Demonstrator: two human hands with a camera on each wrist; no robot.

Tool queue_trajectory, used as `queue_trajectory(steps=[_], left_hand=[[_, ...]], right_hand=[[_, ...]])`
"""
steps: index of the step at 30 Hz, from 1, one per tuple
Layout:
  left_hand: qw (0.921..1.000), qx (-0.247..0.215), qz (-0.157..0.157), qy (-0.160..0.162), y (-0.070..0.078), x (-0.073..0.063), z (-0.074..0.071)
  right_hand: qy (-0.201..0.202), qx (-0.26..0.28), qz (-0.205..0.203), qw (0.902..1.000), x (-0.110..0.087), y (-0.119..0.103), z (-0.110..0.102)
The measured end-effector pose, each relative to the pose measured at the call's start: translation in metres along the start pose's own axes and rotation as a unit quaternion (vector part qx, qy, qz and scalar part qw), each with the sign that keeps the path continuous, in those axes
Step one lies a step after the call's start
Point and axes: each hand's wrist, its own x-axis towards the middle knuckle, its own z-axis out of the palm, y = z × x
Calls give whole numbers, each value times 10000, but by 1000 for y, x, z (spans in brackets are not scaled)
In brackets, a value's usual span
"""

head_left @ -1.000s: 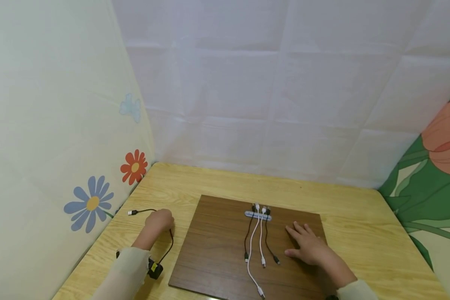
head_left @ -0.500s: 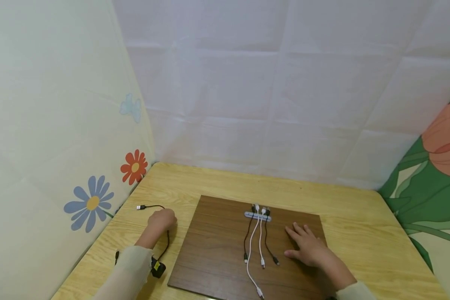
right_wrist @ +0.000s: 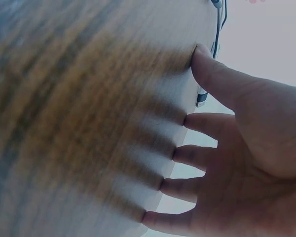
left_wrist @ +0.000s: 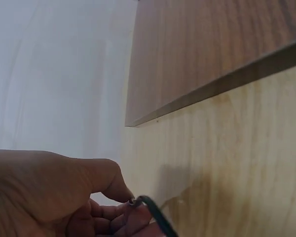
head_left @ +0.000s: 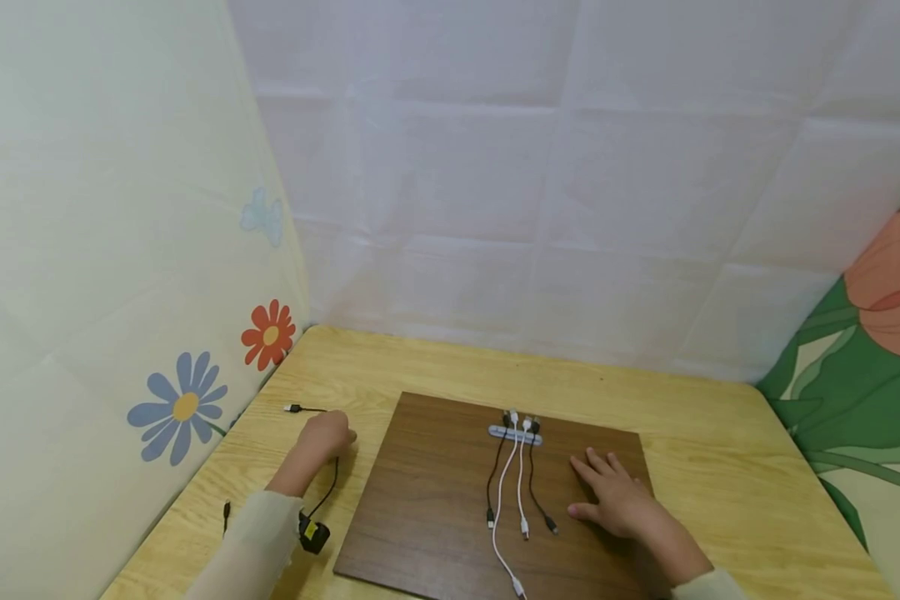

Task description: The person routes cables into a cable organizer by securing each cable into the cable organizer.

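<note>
My left hand [head_left: 326, 437] pinches a black USB cable [head_left: 332, 483] between thumb and curled fingers, left of the brown board [head_left: 420, 500]. The cable's USB plug [head_left: 292, 408] sticks out beyond the hand to the left. In the left wrist view the dark cord [left_wrist: 155, 215] comes out between thumb and fingertips. My right hand [head_left: 617, 498] rests on the board's right side, fingers spread and fingertips touching its surface. A pale blue cable clip [head_left: 515, 435] near the board's far edge holds several cables, among them a long white cable [head_left: 501, 500] and a black cable [head_left: 540, 492].
Yellow wood-grain table [head_left: 735, 467] surrounds the board. A black cable end [head_left: 227, 508] lies beside the left sleeve. Under that wrist shows a black box with a yellow label [head_left: 313, 535]. A white sheet [head_left: 450, 208] hangs behind, with flower-printed cloth on both sides.
The left hand has shifted slightly right and away from me with the cable, and the USB plug has moved right with it. The right hand stays in place on the board.
</note>
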Motion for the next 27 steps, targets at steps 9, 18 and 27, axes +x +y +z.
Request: queue_trajectory(steps=[9,18,27], left_hand=[[9984,-535,174,-106,0,-2,-13],[9900,-1400,87,124,6,-1,-21],[9868,-1395,507,648,14,-16,-25]], right_hand=[[3,-5,-4,10000,0,0,0],[38,-45,15,10000,0,0,-1],[9,15,24,10000,0,-3,-3]])
